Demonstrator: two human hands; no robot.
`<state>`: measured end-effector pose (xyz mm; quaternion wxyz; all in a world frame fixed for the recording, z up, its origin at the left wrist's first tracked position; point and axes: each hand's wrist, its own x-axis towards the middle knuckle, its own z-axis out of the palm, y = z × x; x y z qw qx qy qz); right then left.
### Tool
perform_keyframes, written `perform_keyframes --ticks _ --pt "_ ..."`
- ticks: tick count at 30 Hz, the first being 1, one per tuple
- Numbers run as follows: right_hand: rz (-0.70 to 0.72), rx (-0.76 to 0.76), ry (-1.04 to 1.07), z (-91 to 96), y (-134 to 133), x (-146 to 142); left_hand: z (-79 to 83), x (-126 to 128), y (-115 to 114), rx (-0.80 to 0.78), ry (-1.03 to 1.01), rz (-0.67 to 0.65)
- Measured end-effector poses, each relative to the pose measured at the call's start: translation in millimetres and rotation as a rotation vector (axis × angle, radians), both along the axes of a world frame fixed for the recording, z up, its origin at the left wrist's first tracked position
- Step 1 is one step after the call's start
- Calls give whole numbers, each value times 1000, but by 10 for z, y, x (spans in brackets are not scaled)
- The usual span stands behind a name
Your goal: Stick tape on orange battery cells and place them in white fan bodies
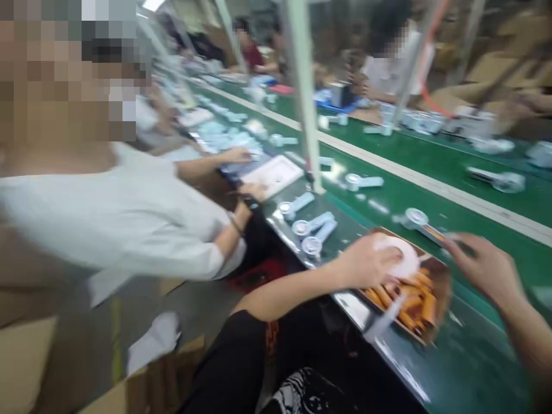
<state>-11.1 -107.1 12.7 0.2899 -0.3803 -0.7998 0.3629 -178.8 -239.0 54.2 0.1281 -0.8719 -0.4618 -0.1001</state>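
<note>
My left hand (366, 261) grips a white round-headed part with a long handle (403, 261), holding it over a brown tray (444, 282) of several orange cylinders (414, 302). My right hand (485, 267) hovers to the right of the tray above the green belt; its fingers look curled and pinched around a thin dark item that is too blurred to name. Three pale blue round-headed parts (308, 227) lie side by side on the bench edge just left of the tray.
A green conveyor belt (431, 155) runs diagonally with more pale blue parts on it. A person in a white shirt (129, 218) works on my left over a white tray (276, 172). A white post (304, 98) stands ahead. Cardboard boxes sit on the floor.
</note>
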Motion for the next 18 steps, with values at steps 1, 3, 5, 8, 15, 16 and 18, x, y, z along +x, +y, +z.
perform_keyframes --ticks 1,3,5,8,15,16,18 --pt "45 -37 21 -78 -175 -54 23 -12 -21 78 45 0" --pt "41 -193 158 -235 -421 -46 46 -27 -97 171 170 10" --pt "213 -307 184 -312 -560 117 23 -25 -220 178 266 41" --pt "440 -389 49 -197 -802 478 -73 -99 -482 231 161 54" --pt "1006 -221 -401 366 -1117 319 -568 -657 -1055 369 -664 449" --pt "931 -137 -380 417 -964 244 -643 -679 -1131 365 -689 469" --pt "683 77 -332 492 -585 103 -765 -631 -1296 340 -709 472"
